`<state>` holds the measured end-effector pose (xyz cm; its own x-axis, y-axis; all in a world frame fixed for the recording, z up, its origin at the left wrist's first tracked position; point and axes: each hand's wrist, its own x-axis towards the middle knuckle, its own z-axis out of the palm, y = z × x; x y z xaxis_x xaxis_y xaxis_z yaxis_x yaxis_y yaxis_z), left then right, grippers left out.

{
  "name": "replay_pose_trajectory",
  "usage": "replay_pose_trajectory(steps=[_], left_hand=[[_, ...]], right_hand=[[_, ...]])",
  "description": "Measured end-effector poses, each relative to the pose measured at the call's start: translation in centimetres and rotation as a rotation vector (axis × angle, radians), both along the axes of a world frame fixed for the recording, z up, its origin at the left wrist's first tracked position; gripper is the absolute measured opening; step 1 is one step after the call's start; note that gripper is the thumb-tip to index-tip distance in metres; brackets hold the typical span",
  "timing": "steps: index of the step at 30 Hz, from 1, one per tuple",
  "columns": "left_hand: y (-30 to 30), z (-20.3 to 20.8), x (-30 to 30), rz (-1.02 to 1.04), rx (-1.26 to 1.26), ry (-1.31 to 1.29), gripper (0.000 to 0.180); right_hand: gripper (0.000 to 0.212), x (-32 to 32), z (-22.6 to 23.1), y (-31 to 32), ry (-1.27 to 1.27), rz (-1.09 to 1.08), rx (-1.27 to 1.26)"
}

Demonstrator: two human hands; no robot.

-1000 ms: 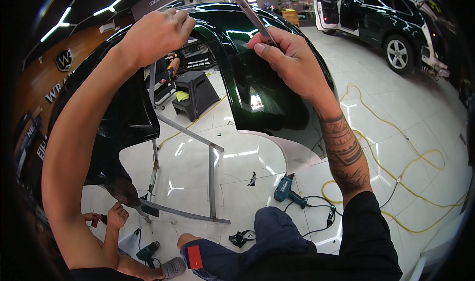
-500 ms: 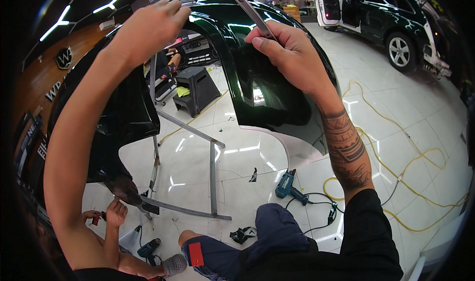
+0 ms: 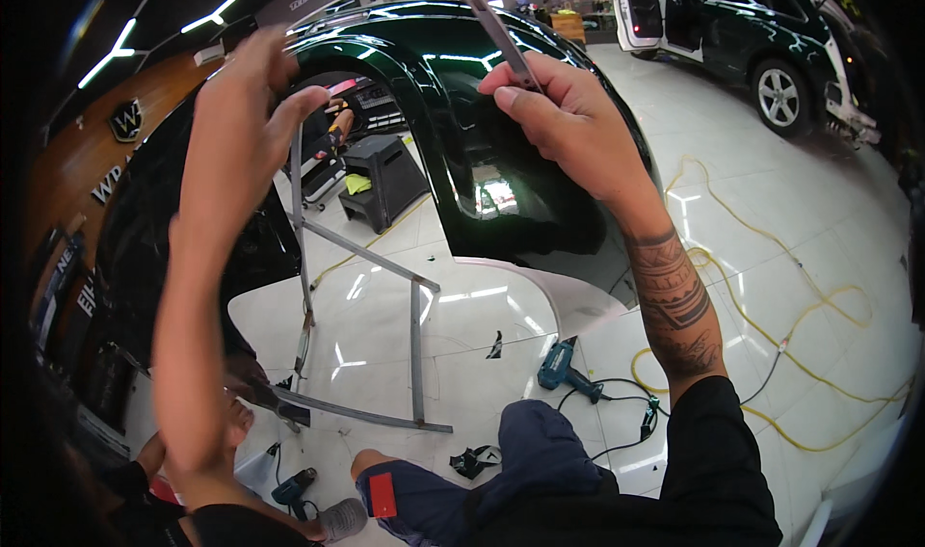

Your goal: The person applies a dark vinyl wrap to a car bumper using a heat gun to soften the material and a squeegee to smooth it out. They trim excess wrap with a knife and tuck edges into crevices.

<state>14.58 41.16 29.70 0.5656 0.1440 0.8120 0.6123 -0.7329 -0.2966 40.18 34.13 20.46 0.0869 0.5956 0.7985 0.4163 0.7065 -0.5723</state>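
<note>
My right hand (image 3: 568, 113) is closed round a slim grey utility knife (image 3: 503, 41), held upright before a glossy dark green car body panel (image 3: 520, 181). My left hand (image 3: 241, 113) is raised near the panel's upper left part, its thumb apart from the motion-smeared fingers, and I see nothing in it. The panel curves over a wide opening and rests on a grey metal frame stand (image 3: 417, 354). Along its lower right edge hangs a pale pinkish sheet (image 3: 583, 292).
A teal heat gun (image 3: 568, 369) with a black cord lies on the tiled floor (image 3: 482, 306). Yellow cable (image 3: 737, 214) loops at right. A black step stool (image 3: 383, 186) stands behind the opening. A co-worker's hand (image 3: 236, 422) is low left, near another heat gun (image 3: 292, 487). A dark car (image 3: 742, 46) stands far right.
My left hand has come off the panel's top edge, moving left and down, and its thumb has spread. My right hand with the utility knife has barely moved.
</note>
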Motion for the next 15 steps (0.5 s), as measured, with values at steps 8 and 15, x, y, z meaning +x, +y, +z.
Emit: replay_pose_trajectory(steps=[8, 15], left_hand=[[1.4, -8.7, 6.6, -1.042, -1.156, -1.194, 0.026], [3.6, -5.1, 8.5, -1.238, -1.117, -1.543, 0.023]], right_hand=[[0.021, -2.3, -0.9, -0.8, 0.187, 0.128, -0.039], [0.023, -0.3, -3.2, -9.5, 0.284, -0.023, -0.110]])
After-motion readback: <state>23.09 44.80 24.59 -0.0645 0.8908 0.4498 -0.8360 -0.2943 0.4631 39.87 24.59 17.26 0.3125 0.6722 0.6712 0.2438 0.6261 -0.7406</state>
